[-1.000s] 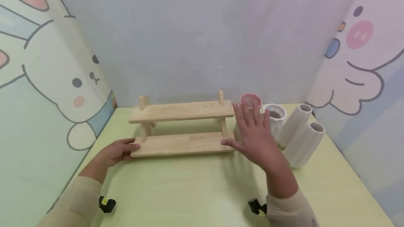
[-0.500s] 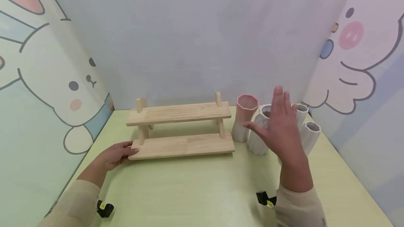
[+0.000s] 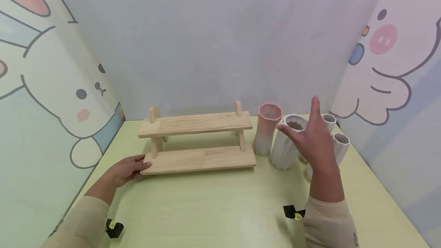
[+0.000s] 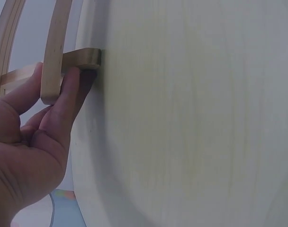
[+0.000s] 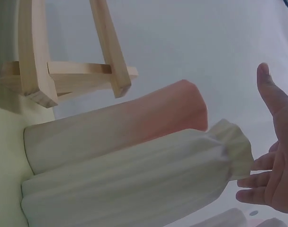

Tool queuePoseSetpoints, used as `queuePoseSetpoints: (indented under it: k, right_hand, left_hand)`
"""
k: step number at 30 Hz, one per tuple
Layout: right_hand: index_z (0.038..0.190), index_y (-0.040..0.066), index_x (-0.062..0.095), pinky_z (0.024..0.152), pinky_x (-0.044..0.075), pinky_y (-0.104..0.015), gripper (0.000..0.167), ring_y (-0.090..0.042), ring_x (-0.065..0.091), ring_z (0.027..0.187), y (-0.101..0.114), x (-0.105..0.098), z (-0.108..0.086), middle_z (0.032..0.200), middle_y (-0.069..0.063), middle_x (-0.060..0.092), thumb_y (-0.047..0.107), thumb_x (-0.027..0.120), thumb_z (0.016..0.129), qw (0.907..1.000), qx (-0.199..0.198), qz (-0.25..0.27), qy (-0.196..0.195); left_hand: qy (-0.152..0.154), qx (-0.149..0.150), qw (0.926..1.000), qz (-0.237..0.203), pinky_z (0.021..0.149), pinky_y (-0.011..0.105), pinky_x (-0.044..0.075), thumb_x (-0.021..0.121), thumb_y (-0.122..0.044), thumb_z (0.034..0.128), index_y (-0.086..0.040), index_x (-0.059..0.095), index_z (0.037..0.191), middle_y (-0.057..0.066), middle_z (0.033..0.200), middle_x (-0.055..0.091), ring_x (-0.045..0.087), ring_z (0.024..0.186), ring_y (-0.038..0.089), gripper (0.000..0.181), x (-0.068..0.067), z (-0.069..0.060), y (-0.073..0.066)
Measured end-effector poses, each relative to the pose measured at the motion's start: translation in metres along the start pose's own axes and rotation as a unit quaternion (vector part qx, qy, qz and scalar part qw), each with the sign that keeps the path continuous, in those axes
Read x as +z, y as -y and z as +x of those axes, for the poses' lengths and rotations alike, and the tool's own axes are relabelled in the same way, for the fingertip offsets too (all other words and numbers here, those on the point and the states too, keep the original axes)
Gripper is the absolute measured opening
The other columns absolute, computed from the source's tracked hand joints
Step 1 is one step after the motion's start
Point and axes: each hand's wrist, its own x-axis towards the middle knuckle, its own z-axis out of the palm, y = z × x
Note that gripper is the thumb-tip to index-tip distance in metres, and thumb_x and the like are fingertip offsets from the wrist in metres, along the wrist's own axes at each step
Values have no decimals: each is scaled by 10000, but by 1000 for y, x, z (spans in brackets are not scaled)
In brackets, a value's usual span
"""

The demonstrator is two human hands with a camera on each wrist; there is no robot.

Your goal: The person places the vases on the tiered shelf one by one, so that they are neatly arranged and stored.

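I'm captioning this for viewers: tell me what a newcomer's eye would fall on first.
First, the pale wooden two-tier shelf near the head view's middle, its lower board's left end held by the left hand. Then, right of it, the pink-to-white faceted vase. The right hand is spread beside the white fluted vase.

I get an evenly bright head view, soft shadows and a faint sheen on the table (image 3: 206, 209); both wrist views look dimmer, hazier.

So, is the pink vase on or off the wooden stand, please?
Off: the pink vase stands upright on the table, beside the wooden stand.
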Motion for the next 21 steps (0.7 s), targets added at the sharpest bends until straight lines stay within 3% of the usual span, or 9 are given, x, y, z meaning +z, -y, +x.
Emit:
queuePoseSetpoints:
  k: [8, 12, 17, 21]
  right_hand:
    - [1547, 284, -215, 1016, 296, -755, 1231, -429, 202, 1465, -12, 5, 5, 1653, -7, 11, 627, 707, 807, 9987, -84, 459, 189]
    - [1555, 288, -191, 1036, 268, -759, 1207, -364, 215, 1481, -16, 8, 8, 1651, -39, 111, 601, 712, 818, 9967, -56, 701, 400]
    - [1574, 274, -131, 1027, 309, -742, 1172, -462, 297, 1415, -21, 12, 12, 1626, -101, 230, 593, 712, 823, 9946, 3, 835, 620]
    - [1587, 263, -66, 987, 382, -705, 1168, -469, 389, 1337, -27, 14, 15, 1584, -147, 299, 621, 718, 798, 9937, 138, 871, 692]
  left_hand:
    - [8, -17, 10000, -23, 711, 255, 590, 661, -317, 953, 9, 135, 1561, 17, 1107, 671, 652, 892, 91, 867, 1, -1, -1]
    - [10, -31, 10000, -18, 727, 262, 594, 660, -324, 953, 7, 128, 1561, 26, 1131, 671, 654, 897, 93, 873, 0, 1, 1]
    - [-60, -81, 9999, -63, 736, 253, 595, 667, -315, 948, -6, 163, 1562, 40, 1129, 674, 664, 906, 100, 853, 0, 0, 1]
    - [-54, -73, 9999, -91, 743, 250, 597, 665, -303, 951, -10, 166, 1563, 48, 1128, 677, 673, 911, 105, 842, 2, 0, 0]
